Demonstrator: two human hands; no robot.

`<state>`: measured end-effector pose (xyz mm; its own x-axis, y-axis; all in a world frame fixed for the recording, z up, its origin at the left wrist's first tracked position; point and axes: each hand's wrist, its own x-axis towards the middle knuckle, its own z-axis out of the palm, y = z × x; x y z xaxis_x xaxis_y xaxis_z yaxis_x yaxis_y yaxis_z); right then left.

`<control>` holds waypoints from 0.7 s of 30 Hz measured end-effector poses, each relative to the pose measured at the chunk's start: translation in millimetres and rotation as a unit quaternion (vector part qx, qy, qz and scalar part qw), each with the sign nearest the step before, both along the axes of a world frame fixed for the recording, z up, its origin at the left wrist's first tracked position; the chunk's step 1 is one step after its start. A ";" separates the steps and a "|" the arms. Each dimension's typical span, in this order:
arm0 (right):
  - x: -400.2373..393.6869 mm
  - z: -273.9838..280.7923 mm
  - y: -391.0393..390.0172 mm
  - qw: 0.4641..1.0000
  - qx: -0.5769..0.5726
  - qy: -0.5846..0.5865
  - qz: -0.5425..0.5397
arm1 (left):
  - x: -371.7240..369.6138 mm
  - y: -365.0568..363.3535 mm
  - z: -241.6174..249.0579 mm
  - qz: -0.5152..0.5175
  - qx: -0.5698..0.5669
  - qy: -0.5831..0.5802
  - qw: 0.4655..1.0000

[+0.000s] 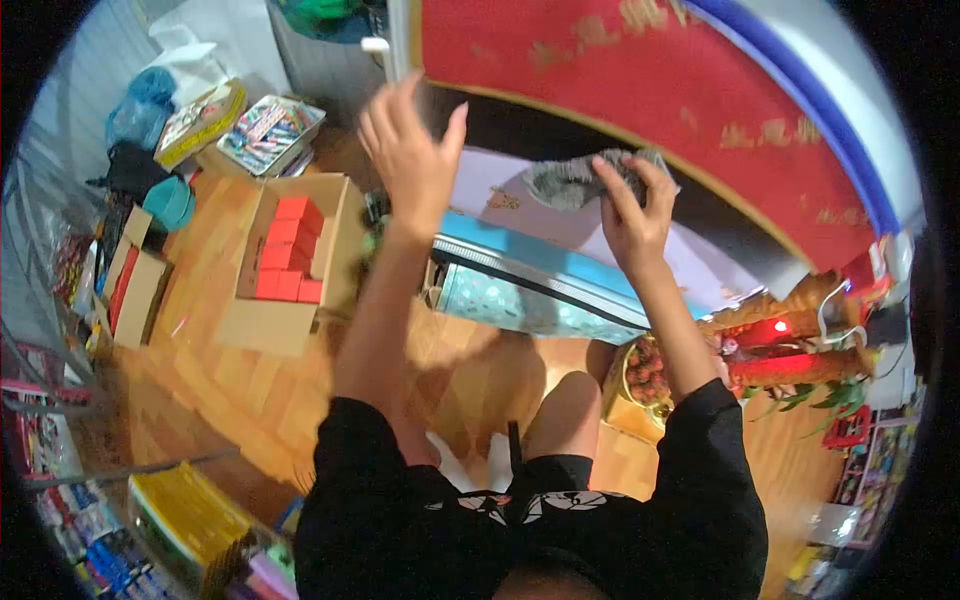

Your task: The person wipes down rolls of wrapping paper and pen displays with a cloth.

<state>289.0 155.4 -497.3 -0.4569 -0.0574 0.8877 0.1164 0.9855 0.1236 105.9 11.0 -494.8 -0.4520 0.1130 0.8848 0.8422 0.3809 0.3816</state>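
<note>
Two hands are raised toward a pale shelf-like surface (500, 190) that sits under a large red banner (640, 90). The right hand (632, 215) is closed on a crumpled grey cloth (575, 180), fingers bunched over its right end, and presses it against the far part of the surface, so the step in hand looks like wiping. The left hand (410, 155) is spread open with fingers apart, holding nothing; whether it rests on the surface or hovers just before it, I cannot tell. Below the surface runs a blue patterned panel (530, 295). On the wooden floor (230, 380) to the left stands an open cardboard box (285, 265) with red packs (288, 250) stacked inside, well apart from both hands. A basket of small red fruit (650, 375) sits near the person's right knee. The next stroke, as I judge it, calls for dragging the cloth leftward across the unwiped stretch while the free hand keeps out of its path.
</note>
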 end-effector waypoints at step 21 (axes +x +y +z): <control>-21.9 -9.4 -12.1 0.994 0.036 -0.056 0.082 | -11.0 -41.9 160.0 -0.206 -0.185 0.044 0.960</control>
